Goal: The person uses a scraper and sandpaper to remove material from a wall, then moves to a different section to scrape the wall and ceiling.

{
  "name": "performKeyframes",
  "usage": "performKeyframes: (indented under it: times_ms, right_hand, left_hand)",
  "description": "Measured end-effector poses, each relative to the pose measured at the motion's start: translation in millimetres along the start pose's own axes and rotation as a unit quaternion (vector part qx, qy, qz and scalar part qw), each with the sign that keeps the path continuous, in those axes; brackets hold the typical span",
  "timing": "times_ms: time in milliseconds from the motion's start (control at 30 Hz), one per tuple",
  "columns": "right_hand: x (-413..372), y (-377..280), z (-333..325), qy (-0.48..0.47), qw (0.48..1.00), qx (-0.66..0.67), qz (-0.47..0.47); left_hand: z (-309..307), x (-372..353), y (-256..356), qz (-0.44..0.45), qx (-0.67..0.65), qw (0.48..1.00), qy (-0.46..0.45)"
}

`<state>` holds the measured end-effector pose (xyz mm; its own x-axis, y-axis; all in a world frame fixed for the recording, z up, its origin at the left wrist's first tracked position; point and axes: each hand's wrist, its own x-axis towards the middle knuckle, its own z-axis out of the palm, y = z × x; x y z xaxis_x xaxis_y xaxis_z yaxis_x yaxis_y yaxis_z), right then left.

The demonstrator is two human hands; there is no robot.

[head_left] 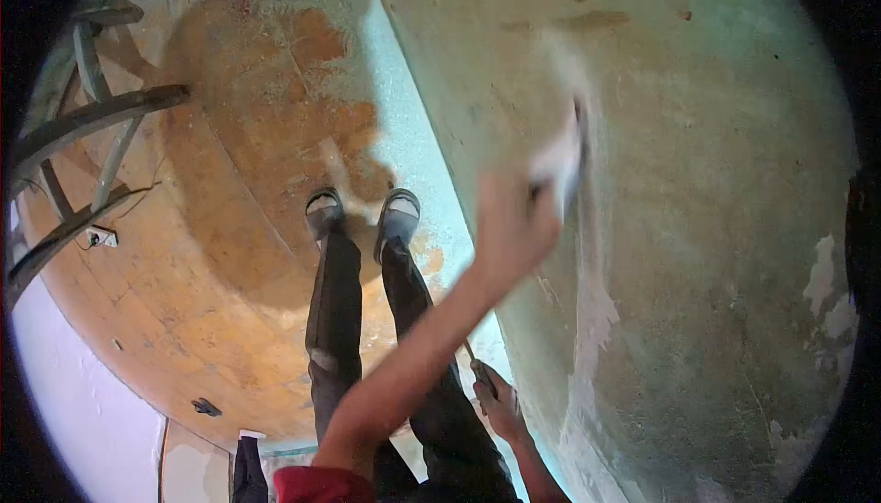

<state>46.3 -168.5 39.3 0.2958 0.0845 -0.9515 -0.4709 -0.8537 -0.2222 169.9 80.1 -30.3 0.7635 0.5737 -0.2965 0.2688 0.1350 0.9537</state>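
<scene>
My left hand (516,228), blurred by motion, reaches across from the lower left and is closed on a pale, flat tool (558,156). The tool is at the greenish-brown wall (697,228), beside a whitish vertical streak (592,255); its exact shape is smeared, so contact is hard to judge. Lower down, my right hand (500,407) is wrapped round the dark handle of a thin tool (480,373), close to the foot of the wall and beside my leg.
My sandalled feet (400,212) stand on the worn orange floor (248,228). A wooden frame with curved bars (101,117) is at the upper left. Near it lies a white socket block (101,237). A small dark object (206,407) and dark cloth (248,471) are at the lower left.
</scene>
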Motion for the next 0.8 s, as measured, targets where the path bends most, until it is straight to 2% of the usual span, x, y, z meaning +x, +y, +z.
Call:
performKeyframes:
  times_ms: [33,67,100,167,200,233,300,333,433,567,633,700,800]
  right_hand:
    - [0,1,1,0.000,1.000,-0.001,-0.003]
    - [0,5,1,0.011,1.000,-0.005,-0.008]
    - [-1,7,3,0.019,1.000,-0.007,-0.014]
    - [-10,3,5,0.012,1.000,0.014,-0.010]
    - [-11,-5,4,-0.011,1.000,-0.011,0.014]
    - [-14,-9,3,-0.035,0.998,-0.037,0.041]
    - [-14,-11,8,-0.018,0.998,-0.067,0.013]
    - [-14,-13,7,0.001,0.995,-0.100,-0.013]
    - [-26,-21,5,-0.025,0.996,-0.083,0.001]
    - [-21,-18,1,-0.023,0.995,-0.094,-0.015]
    - [-22,-7,3,0.027,0.993,-0.108,-0.028]
    - [-28,-15,0,0.005,0.996,-0.094,-0.014]
    - [-25,-16,3,-0.005,0.997,-0.079,0.001]
  left_hand:
    - [5,-6,2,0.026,-0.027,0.999,0.011]
    - [25,-10,16,0.139,-0.146,0.968,0.149]
    - [14,3,20,0.140,-0.145,0.968,0.150]
    - [-13,33,16,-0.028,-0.031,0.999,0.024]
    - [-7,26,10,-0.027,-0.032,0.999,0.023]
    - [3,11,0,0.011,-0.044,0.998,0.043]
    - [7,-2,-1,0.094,-0.063,0.990,0.088]
    - [10,2,-4,0.097,-0.065,0.989,0.091]
    - [-17,35,31,-0.005,-0.131,0.988,0.083]
    - [8,-11,-2,0.049,-0.116,0.991,0.040]
    - [-10,18,18,0.048,-0.116,0.990,0.063]
    - [-22,44,35,0.044,-0.128,0.986,0.096]
    - [-2,3,8,0.034,-0.064,0.996,0.050]
